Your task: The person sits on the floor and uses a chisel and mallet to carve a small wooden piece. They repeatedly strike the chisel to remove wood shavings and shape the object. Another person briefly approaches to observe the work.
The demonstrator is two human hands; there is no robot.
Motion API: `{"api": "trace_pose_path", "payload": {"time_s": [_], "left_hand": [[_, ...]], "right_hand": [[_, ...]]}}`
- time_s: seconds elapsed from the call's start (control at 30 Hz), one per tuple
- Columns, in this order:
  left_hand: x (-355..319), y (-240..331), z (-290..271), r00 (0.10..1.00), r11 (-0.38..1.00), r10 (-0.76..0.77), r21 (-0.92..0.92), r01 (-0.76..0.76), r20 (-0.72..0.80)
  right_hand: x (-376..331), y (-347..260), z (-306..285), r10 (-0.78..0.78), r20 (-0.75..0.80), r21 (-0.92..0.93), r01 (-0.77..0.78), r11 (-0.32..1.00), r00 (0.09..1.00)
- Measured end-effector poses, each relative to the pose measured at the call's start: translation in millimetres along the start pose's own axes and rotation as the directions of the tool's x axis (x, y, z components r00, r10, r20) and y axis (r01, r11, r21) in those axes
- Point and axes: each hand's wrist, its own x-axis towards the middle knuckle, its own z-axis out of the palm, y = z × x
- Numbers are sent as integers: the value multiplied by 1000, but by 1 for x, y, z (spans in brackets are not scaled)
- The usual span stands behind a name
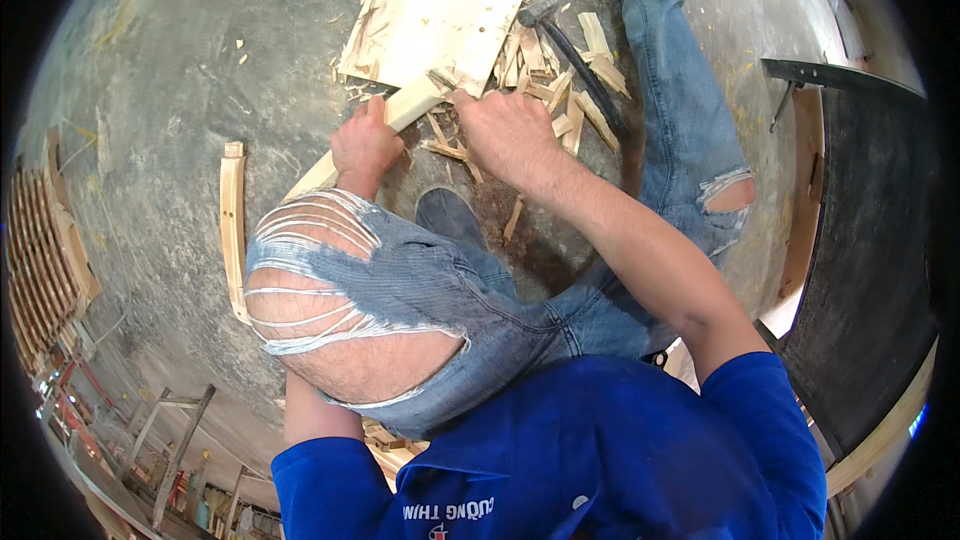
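My left hand [365,148] is wrapped round a pale wooden bar [408,108], which slants from beside my bent left knee up to the edge of a flat wooden board [430,15] on the floor. At the bar's far end, my right hand [505,135] is closed on a small tool, its short metal blade [441,78] against the wood. Fingers hide most of that tool, so its exact kind is unclear. Beyond my right hand lies a hammer [592,85] with a dark handle, among split wood offcuts [597,122].
A second wooden bar [232,225] lies left of my knee on the concrete floor [170,140]. A slatted wooden piece [45,255] is at the far left. On the right stands a large black panel [865,230]. My right leg [665,100] stretches forward beside the offcuts.
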Motion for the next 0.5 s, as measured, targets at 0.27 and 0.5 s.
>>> {"api": "trace_pose_path", "payload": {"time_s": [0.27,0.5], "left_hand": [[-1,-5,-2,1000,1000,-27,-2,27,12],[1,-4,-7,999,1000,-20,-20,21,47]], "right_hand": [[-50,16,-26,61,-54,-23,-62,998,997],[-46,21,-6,48,-38,-15,-49,999,998]]}}
